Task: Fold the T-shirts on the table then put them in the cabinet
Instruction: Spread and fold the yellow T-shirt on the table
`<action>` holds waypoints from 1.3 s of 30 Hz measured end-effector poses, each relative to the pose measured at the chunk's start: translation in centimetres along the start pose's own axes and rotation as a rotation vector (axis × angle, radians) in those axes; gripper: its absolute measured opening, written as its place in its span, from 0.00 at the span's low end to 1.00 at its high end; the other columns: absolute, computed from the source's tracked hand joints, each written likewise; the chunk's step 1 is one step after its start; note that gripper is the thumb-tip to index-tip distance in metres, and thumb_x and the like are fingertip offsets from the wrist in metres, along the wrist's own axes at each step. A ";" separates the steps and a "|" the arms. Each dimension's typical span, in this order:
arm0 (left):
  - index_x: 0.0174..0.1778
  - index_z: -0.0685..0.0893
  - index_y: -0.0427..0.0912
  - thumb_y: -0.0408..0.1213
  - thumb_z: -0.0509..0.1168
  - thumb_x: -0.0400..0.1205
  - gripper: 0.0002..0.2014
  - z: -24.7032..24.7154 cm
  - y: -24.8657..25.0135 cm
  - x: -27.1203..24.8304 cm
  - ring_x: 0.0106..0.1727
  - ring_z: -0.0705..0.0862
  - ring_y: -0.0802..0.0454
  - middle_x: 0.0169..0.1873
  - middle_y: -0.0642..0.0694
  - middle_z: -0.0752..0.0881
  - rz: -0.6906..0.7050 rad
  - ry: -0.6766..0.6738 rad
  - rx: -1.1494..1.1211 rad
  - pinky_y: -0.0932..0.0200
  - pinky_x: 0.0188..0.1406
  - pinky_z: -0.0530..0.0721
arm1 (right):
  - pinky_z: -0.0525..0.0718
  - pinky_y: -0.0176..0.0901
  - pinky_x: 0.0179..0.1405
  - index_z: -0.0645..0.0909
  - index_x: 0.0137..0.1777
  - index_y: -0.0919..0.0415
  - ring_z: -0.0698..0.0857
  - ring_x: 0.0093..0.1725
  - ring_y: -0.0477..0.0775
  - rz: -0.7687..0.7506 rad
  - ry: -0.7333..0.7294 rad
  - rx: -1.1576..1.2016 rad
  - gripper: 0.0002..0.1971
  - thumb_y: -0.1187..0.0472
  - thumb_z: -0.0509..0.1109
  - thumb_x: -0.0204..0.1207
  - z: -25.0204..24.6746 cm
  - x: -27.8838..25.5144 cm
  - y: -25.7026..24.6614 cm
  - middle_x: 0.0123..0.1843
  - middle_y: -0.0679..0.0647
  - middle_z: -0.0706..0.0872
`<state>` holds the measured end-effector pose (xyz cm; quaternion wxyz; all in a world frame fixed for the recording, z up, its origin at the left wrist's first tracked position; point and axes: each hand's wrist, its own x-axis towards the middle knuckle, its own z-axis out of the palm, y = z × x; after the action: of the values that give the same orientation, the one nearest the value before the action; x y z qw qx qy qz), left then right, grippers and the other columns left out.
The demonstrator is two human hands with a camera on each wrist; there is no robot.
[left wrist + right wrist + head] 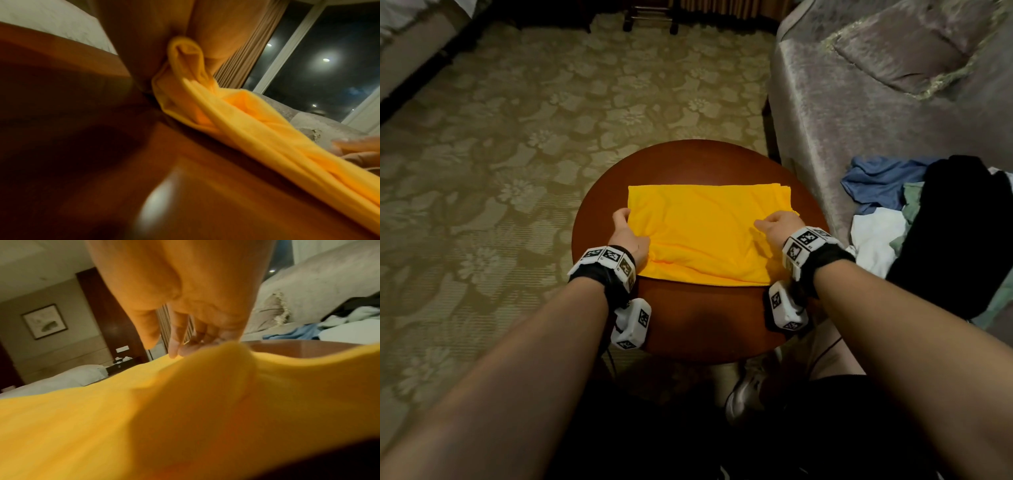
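Note:
A yellow T-shirt (pixel 705 233) lies folded into a rectangle on the round wooden table (pixel 688 325). My left hand (pixel 623 217) is at the shirt's left edge. In the left wrist view a fold of the yellow T-shirt (pixel 246 121) is pinched between thumb and fingers of my left hand (pixel 179 37). My right hand (pixel 770 222) lies on the shirt's right part. In the right wrist view my right hand (pixel 164 345) has its fingers stretched down onto the yellow T-shirt (pixel 102 418); a raised ridge of cloth hides the outer fingertips.
A grey sofa (pixel 859 102) with a cushion (pixel 900 48) stands right of the table. On it lies a pile of clothes (pixel 893 212): blue, white, green and black. Patterned carpet (pixel 517 154) spreads left and beyond. My shoe (pixel 746 390) is under the table's near edge.

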<state>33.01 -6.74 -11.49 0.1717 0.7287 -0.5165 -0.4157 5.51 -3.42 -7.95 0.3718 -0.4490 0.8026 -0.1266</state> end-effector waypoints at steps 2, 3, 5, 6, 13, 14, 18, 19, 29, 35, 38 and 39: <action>0.83 0.48 0.52 0.30 0.61 0.84 0.37 -0.4 -0.2 0.0 0.30 0.78 0.46 0.49 0.44 0.80 0.027 0.003 -0.005 0.55 0.28 0.76 | 0.71 0.40 0.29 0.74 0.72 0.61 0.73 0.32 0.50 0.027 -0.083 -0.017 0.23 0.48 0.63 0.82 -0.1 -0.1 0.5 0.38 0.50 0.76; 0.83 0.44 0.55 0.31 0.61 0.84 0.39 -0.6 -0.3 0.0 0.31 0.79 0.44 0.63 0.38 0.79 0.045 -0.010 -0.001 0.55 0.27 0.77 | 0.68 0.39 0.27 0.72 0.75 0.60 0.72 0.31 0.48 0.022 -0.109 -0.026 0.25 0.48 0.63 0.82 -0.2 -0.2 0.7 0.39 0.50 0.75; 0.83 0.43 0.61 0.32 0.60 0.84 0.40 -0.9 -0.6 0.2 0.30 0.81 0.43 0.77 0.35 0.68 0.096 -0.063 0.012 0.55 0.27 0.79 | 0.68 0.38 0.27 0.67 0.79 0.56 0.74 0.35 0.48 0.004 -0.147 -0.033 0.27 0.48 0.63 0.83 -0.3 -0.4 1.0 0.50 0.52 0.80; 0.83 0.48 0.62 0.31 0.58 0.84 0.37 -0.8 -0.8 0.3 0.27 0.79 0.45 0.77 0.35 0.69 0.109 -0.103 0.008 0.56 0.25 0.78 | 0.69 0.37 0.27 0.66 0.80 0.55 0.76 0.38 0.49 -0.005 -0.161 -0.023 0.27 0.48 0.63 0.83 -0.4 -0.4 1.1 0.56 0.54 0.80; 0.80 0.68 0.44 0.38 0.68 0.82 0.30 -1.7 2.1 -0.7 0.69 0.77 0.42 0.78 0.41 0.69 0.151 -0.142 0.043 0.52 0.62 0.77 | 0.64 0.36 0.25 0.65 0.80 0.55 0.65 0.29 0.45 -0.024 -0.222 0.085 0.27 0.52 0.63 0.83 -0.4 0.5 2.1 0.33 0.45 0.63; 0.81 0.66 0.44 0.37 0.69 0.81 0.32 -1.7 2.8 -1.2 0.65 0.79 0.47 0.79 0.42 0.68 0.169 -0.134 0.065 0.57 0.57 0.77 | 0.64 0.36 0.25 0.65 0.80 0.56 0.65 0.29 0.45 -0.023 -0.232 0.100 0.26 0.53 0.63 0.83 -0.4 0.6 2.1 0.33 0.45 0.63; 0.82 0.63 0.48 0.33 0.70 0.77 0.38 -1.2 5.9 -2.2 0.49 0.85 0.48 0.79 0.40 0.67 0.279 -0.115 0.143 0.55 0.38 0.84 | 0.67 0.38 0.27 0.66 0.79 0.55 0.68 0.29 0.49 -0.031 -0.248 0.202 0.26 0.54 0.65 0.83 -0.1 0.5 1.9 0.33 0.47 0.67; 0.82 0.62 0.48 0.32 0.70 0.76 0.38 -1.0 6.7 -2.6 0.48 0.84 0.48 0.80 0.42 0.66 0.308 -0.098 0.170 0.56 0.37 0.84 | 0.68 0.40 0.27 0.67 0.79 0.55 0.70 0.29 0.50 -0.038 -0.259 0.232 0.25 0.54 0.65 0.83 0.2 0.6 1.7 0.33 0.49 0.69; 0.84 0.58 0.47 0.31 0.64 0.79 0.36 2.9 13.7 -7.0 0.81 0.61 0.45 0.84 0.45 0.54 0.506 -0.085 0.492 0.56 0.71 0.70 | 0.68 0.41 0.23 0.74 0.39 0.63 0.72 0.25 0.51 0.149 -0.158 0.746 0.14 0.58 0.58 0.86 0.2 0.5 1.8 0.29 0.55 0.74; 0.84 0.55 0.49 0.35 0.68 0.79 0.39 8.0 15.4 -8.7 0.80 0.64 0.48 0.82 0.45 0.61 0.567 -0.228 0.533 0.58 0.72 0.68 | 0.84 0.49 0.48 0.74 0.63 0.62 0.83 0.42 0.55 0.116 -0.212 0.907 0.27 0.39 0.48 0.85 -0.3 0.5 3.4 0.42 0.57 0.81; 0.84 0.51 0.54 0.47 0.66 0.82 0.39 9.5 14.9 -8.5 0.72 0.75 0.45 0.78 0.46 0.70 0.511 -0.227 0.377 0.51 0.67 0.78 | 0.73 0.57 0.73 0.65 0.78 0.52 0.77 0.69 0.60 0.106 -0.114 0.804 0.35 0.31 0.48 0.80 -0.9 0.7 3.6 0.71 0.58 0.77; 0.84 0.52 0.53 0.48 0.63 0.83 0.36 9.6 14.7 -8.1 0.71 0.76 0.43 0.77 0.45 0.71 0.479 -0.176 0.365 0.49 0.66 0.78 | 0.68 0.58 0.77 0.63 0.81 0.55 0.72 0.75 0.61 0.113 -0.089 0.766 0.40 0.28 0.48 0.77 -1.0 1.0 3.7 0.77 0.58 0.72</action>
<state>15.53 -3.79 -3.78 0.0856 0.5665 -0.7524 -0.3252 2.17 -2.26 -9.73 0.5535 -0.2377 0.7036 -0.3768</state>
